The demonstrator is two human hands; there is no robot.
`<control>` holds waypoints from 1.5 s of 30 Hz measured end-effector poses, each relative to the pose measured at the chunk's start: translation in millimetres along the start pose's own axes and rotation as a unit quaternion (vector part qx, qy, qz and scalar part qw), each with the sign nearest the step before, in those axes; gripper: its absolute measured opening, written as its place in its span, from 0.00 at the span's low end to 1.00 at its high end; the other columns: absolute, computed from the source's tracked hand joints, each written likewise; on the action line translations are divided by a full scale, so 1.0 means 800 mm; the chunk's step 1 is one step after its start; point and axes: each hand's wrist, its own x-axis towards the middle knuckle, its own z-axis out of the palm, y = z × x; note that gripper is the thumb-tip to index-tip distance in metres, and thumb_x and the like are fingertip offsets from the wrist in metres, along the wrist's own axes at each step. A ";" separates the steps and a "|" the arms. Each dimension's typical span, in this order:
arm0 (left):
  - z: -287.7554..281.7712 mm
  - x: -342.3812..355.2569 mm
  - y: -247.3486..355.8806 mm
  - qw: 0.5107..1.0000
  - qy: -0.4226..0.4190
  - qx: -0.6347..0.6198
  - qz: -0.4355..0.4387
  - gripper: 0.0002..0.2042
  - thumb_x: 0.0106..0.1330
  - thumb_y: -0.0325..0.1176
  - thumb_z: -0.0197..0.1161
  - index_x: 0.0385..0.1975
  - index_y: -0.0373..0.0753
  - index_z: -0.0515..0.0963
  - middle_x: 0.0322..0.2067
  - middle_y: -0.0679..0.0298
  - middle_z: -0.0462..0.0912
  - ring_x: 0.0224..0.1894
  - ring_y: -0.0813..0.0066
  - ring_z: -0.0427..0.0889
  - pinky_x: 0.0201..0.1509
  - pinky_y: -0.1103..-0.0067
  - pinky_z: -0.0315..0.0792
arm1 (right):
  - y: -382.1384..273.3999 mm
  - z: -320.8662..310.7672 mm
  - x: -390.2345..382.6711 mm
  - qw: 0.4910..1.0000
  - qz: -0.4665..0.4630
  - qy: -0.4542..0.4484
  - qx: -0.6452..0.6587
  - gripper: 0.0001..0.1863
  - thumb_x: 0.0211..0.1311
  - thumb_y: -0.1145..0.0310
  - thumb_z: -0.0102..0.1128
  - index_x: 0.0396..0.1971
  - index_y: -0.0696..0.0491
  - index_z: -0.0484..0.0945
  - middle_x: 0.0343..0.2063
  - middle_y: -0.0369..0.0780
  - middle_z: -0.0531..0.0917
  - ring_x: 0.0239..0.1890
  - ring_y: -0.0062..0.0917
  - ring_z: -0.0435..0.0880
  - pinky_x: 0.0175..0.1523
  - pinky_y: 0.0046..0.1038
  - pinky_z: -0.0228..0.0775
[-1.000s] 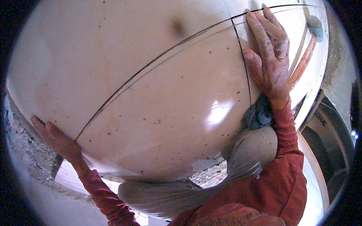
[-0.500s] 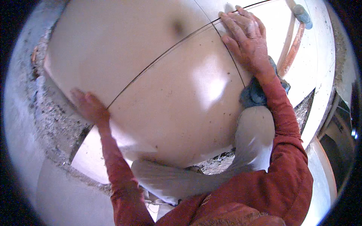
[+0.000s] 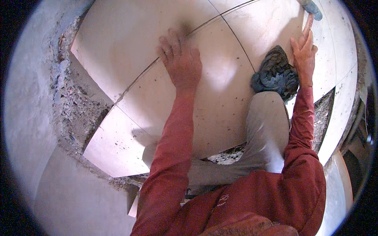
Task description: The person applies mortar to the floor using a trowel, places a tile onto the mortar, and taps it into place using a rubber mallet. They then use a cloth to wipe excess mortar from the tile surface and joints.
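Note:
My left hand (image 3: 180,59) lies palm down with its fingers spread over the dark joint between two large beige floor tiles (image 3: 224,114). At the upper right, my right hand (image 3: 304,59) is around the handle of a mallet (image 3: 308,24), with thumb and a finger apart along the grip. The mallet's grey-blue head (image 3: 311,8) rests on the tile beyond my fingers. Beside my right wrist is a crumpled dark blue-grey cloth (image 3: 275,74), close to my knee.
Rough mortar and rubble (image 3: 80,106) border the tiles on the left, by a grey wall (image 3: 29,98). A gap with loose grit (image 3: 323,114) shows right of my forearm, and another (image 3: 228,155) below the middle tile. My bent knee (image 3: 267,114) rests at the tile's right edge.
My left hand has moved right from the tile's left edge onto the joint. My right hand has left the far joint and come to the mallet's handle, uncovering the cloth.

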 end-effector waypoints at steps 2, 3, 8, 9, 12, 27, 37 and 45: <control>0.006 -0.002 0.002 1.000 0.005 0.011 0.024 0.27 0.75 0.44 0.54 0.71 0.39 0.66 0.75 0.53 0.60 0.76 0.39 0.55 0.78 0.47 0.45 | 0.036 0.020 -0.001 0.999 -0.004 0.008 0.043 0.33 0.69 0.55 0.61 0.67 0.57 0.65 0.54 0.58 0.77 0.53 0.54 0.77 0.58 0.53 0.70; 0.006 -0.002 0.004 1.000 0.003 -0.003 0.019 0.27 0.75 0.44 0.54 0.71 0.40 0.66 0.75 0.53 0.61 0.76 0.39 0.55 0.78 0.47 0.45 | 0.041 0.021 -0.001 0.998 -0.008 0.011 0.053 0.33 0.69 0.56 0.60 0.67 0.58 0.65 0.52 0.58 0.78 0.51 0.52 0.79 0.55 0.52 0.71; 0.001 -0.001 0.001 1.000 -0.001 -0.006 0.025 0.26 0.76 0.44 0.53 0.71 0.39 0.67 0.74 0.54 0.61 0.76 0.39 0.55 0.78 0.47 0.45 | -0.046 -0.016 -0.015 0.968 -0.005 -0.026 0.251 0.26 0.74 0.60 0.56 0.65 0.56 0.67 0.38 0.46 0.86 0.35 0.35 0.86 0.41 0.35 0.79; 0.001 0.001 0.003 1.000 0.000 -0.010 0.021 0.26 0.76 0.44 0.52 0.71 0.39 0.67 0.74 0.54 0.61 0.76 0.39 0.55 0.78 0.48 0.45 | -0.062 -0.009 -0.022 0.959 -0.125 0.033 0.254 0.26 0.76 0.58 0.56 0.66 0.56 0.67 0.34 0.43 0.86 0.33 0.28 0.85 0.37 0.31 0.79; 0.000 -0.001 0.003 1.000 0.000 -0.010 0.012 0.27 0.77 0.44 0.51 0.72 0.39 0.66 0.75 0.54 0.61 0.76 0.40 0.55 0.79 0.49 0.45 | -0.154 -0.044 -0.050 0.947 -0.180 -0.143 0.226 0.24 0.75 0.58 0.56 0.64 0.54 0.67 0.41 0.51 0.87 0.42 0.44 0.89 0.44 0.40 0.81; -0.002 0.005 0.009 1.000 -0.015 -0.021 0.007 0.27 0.76 0.43 0.51 0.71 0.38 0.65 0.74 0.51 0.61 0.76 0.40 0.55 0.79 0.48 0.43 | -0.221 -0.019 -0.081 0.894 -0.206 -0.304 0.258 0.19 0.75 0.55 0.53 0.49 0.56 0.67 0.29 0.58 0.83 0.35 0.60 0.83 0.40 0.56 0.75; 0.000 0.005 0.006 1.000 -0.006 -0.007 0.014 0.27 0.75 0.44 0.52 0.71 0.37 0.66 0.74 0.51 0.62 0.76 0.40 0.56 0.79 0.48 0.45 | -0.233 -0.030 -0.076 0.895 -0.197 -0.302 0.264 0.21 0.74 0.50 0.54 0.45 0.55 0.69 0.29 0.55 0.85 0.34 0.58 0.85 0.39 0.56 0.77; -0.002 0.005 0.005 1.000 -0.006 -0.028 0.006 0.27 0.76 0.44 0.53 0.71 0.37 0.66 0.74 0.52 0.63 0.76 0.39 0.56 0.78 0.47 0.45 | -0.223 -0.035 -0.084 0.887 -0.192 -0.341 0.245 0.20 0.76 0.52 0.52 0.47 0.57 0.69 0.31 0.58 0.84 0.37 0.59 0.84 0.40 0.53 0.74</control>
